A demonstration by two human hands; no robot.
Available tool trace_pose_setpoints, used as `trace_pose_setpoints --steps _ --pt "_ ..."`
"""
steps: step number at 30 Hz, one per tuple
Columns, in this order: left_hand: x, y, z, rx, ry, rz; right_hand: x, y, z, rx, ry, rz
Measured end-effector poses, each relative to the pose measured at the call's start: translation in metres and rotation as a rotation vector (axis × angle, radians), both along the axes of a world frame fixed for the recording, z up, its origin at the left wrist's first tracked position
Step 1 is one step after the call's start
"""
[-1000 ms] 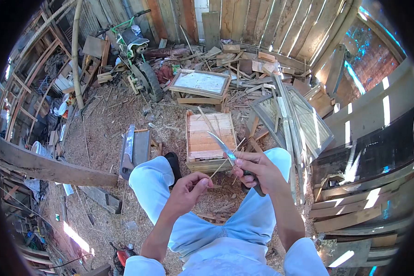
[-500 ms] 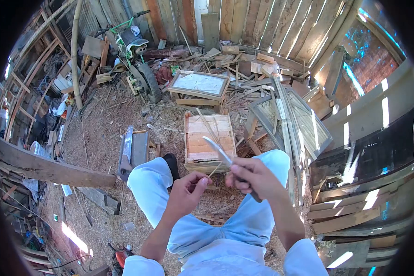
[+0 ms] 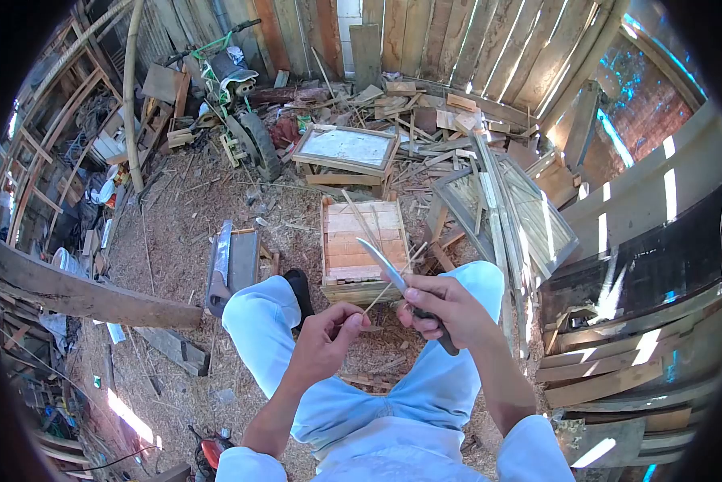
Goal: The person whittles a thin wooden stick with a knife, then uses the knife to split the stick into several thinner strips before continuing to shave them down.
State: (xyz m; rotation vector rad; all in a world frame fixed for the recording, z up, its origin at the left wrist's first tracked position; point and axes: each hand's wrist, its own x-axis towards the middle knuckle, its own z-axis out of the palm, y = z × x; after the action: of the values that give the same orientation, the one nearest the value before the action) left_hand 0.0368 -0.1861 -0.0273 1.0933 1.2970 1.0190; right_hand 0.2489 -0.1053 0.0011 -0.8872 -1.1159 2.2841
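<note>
Between its thumb and fingers my left hand (image 3: pixel 332 334) pinches a thin wooden stick (image 3: pixel 379 295), which slants up and to the right toward the blade. My right hand (image 3: pixel 441 309) is wrapped round the dark handle of a knife (image 3: pixel 383 263). Its curved blade points up and to the left, beside the stick. Whether the blade touches the stick I cannot tell. Beyond my hands stands a wooden box (image 3: pixel 364 241) with a slatted top, and thin sticks lie across it.
A hand saw (image 3: pixel 220 261) rests on a small dark-topped stool by my left knee. Past the box lies a framed white panel (image 3: pixel 346 146). Scrap wood (image 3: pixel 441 120) is heaped by the back wall, near a green bike (image 3: pixel 244 120). A beam (image 3: pixel 96 289) juts in from the left.
Since the earliest frame, my right hand and the knife have shifted slightly down and left. The blade has swung a little between frames. My left hand has stayed almost in place.
</note>
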Motion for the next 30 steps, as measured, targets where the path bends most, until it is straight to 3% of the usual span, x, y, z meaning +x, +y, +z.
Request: trace_pose_setpoints --steps 4,17,24,26,28,30 --pt "-0.006 -0.003 -0.005 -0.008 0.044 -0.053 0.007 0.004 0.002 -0.091 0.065 -0.131" --pt "-0.004 -0.001 0.006 -0.008 0.034 -0.071 0.008 0.006 0.001 -0.164 0.118 -0.057" --pt "-0.005 -0.003 0.008 -0.033 -0.071 -0.09 0.02 0.02 0.014 -0.079 0.078 -0.182" --pt "-0.004 -0.001 0.009 0.029 -0.036 -0.068 0.03 0.028 0.013 -0.077 0.085 -0.19" --pt "-0.009 -0.002 0.006 0.055 0.035 -0.011 0.043 0.044 0.021 0.026 0.182 -0.502" --pt "-0.012 -0.002 0.005 0.073 0.113 0.048 0.038 0.036 0.015 0.045 0.076 -0.434"
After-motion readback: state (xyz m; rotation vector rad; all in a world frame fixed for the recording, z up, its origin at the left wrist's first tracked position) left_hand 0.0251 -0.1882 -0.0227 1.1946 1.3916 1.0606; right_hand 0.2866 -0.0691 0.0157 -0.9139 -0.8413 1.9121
